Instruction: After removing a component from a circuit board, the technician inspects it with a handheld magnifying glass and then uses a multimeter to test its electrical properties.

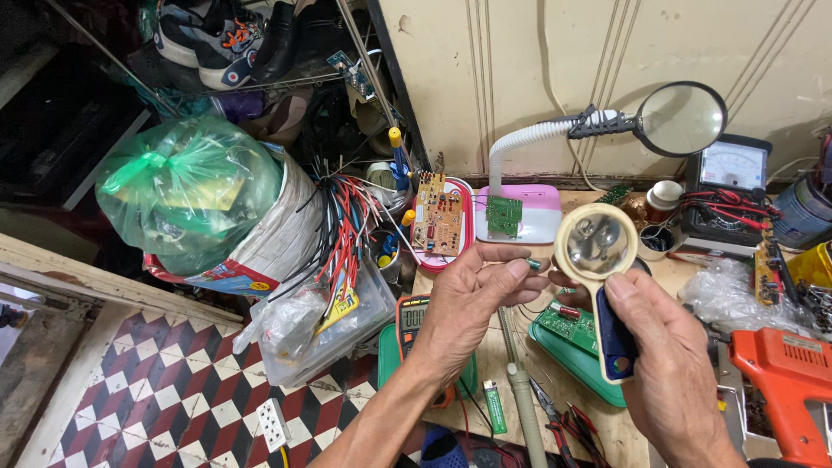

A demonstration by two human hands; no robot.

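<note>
Both of your hands are raised over the cluttered workbench (pixel 520 429). Your right hand (pixel 672 368) is closed around the dark handle of a cream-framed magnifying glass (pixel 596 243), its lens upright. Your left hand (pixel 468 303) pinches a small green component (pixel 535 263) between thumb and fingertips, just beside the lens. Below lie a green circuit board (pixel 572 325) on a teal tray (pixel 589 368), a multimeter (pixel 413 317) and an orange drill (pixel 793 377).

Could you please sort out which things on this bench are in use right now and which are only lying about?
In use:
left hand pinching a small green component
right hand holding the hand magnifier

Lying about:
orange drill
desk magnifier lamp
analogue meter
bagged bundle
wire bundle
</note>
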